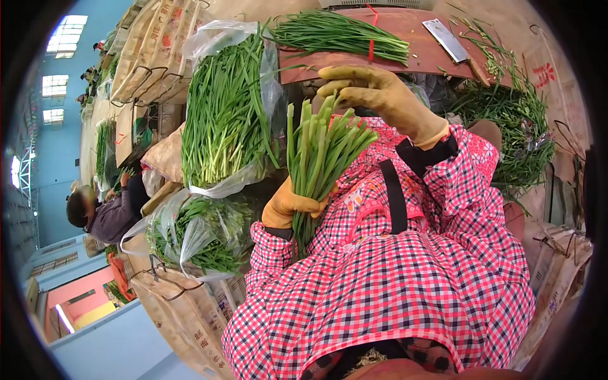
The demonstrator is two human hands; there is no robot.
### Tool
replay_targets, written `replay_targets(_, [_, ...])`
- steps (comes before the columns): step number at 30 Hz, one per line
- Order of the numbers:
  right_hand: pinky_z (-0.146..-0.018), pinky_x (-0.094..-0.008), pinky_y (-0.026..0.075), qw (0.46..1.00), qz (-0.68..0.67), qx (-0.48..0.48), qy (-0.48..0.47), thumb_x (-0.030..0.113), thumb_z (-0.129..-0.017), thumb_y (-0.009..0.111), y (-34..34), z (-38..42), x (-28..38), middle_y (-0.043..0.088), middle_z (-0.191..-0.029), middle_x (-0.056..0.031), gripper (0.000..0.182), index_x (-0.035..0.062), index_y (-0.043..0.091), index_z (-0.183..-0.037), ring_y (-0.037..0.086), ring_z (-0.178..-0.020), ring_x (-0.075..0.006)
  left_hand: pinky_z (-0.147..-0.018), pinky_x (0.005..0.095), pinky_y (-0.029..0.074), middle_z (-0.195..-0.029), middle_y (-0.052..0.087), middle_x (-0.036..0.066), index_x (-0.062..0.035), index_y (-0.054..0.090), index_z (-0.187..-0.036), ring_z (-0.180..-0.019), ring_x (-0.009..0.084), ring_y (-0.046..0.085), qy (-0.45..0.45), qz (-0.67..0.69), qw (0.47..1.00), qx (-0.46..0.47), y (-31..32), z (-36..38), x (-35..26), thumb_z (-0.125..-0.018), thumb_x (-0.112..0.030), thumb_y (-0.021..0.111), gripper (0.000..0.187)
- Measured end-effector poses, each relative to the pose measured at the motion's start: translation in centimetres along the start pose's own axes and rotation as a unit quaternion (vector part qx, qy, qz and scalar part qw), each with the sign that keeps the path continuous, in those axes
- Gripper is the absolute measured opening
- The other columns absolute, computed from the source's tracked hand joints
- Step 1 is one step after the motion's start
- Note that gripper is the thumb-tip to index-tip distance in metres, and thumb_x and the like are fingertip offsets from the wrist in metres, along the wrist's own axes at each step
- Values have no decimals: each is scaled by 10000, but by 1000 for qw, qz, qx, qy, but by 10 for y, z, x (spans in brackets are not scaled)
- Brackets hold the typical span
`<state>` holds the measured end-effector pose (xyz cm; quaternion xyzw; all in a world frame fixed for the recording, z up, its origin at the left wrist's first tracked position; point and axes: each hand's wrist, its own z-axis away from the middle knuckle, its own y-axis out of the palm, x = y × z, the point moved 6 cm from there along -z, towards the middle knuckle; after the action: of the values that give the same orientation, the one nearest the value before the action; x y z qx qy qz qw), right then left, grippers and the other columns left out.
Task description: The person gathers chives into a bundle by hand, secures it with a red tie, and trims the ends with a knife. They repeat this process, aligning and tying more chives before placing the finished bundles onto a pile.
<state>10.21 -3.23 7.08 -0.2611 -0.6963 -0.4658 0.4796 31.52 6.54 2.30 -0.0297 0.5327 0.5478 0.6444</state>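
My left hand (293, 206), in a tan work glove, is wrapped around the middle of a bunch of garlic chives (316, 152). Pale thick stalk ends point up and away from me, while the darker leaves hang below the fist against my checked smock (405, 272). Just past the stalk ends, my gloved right hand (380, 98) is held with its fingers curved and apart, nothing between them. Beyond it, a larger bundle of chives (339, 35) with a red tie (372, 47) lies on a reddish-brown board (405, 25).
A cleaver (446, 41) rests on the board near loose trimmings (484, 44). Heaped scraps (516, 136) lie at the right. To the left are a plastic bag packed with chives (225, 114) and another bag of greens (206, 234). A co-worker (114, 215) sits farther left.
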Motion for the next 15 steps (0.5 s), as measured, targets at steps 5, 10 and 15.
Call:
replay_targets(5, [-898,-282,516,996,43,-69,-22,101,-909,704,5,-6,-5,720,-1118,-111,308,-21,677,-1191,678,-1015,-163,-459,314,384,-788,600,152,126,561,-1148,-509,193,504,-4,5,1000,12,-5,2,6,-578,-26,748,619])
replay_targets(10, [-849,-283,542,993,-33,-113,0,63,-891,706,-2,-10,-22,725,-1079,-121,273,-41,683,-1142,695,-957,-172,-492,318,413,-860,625,174,113,550,-1185,-514,198,500,-1,69,997,21,-6,2,11,-593,-4,730,630])
replay_targets(15, [-820,-295,558,989,-34,-144,-14,40,-896,676,3,-8,-12,724,-1011,-126,255,-55,667,-1132,714,-901,-189,-510,316,428,-1012,633,195,95,534,-1231,-557,196,519,-12,70,997,22,-15,3,18,-590,-16,740,682])
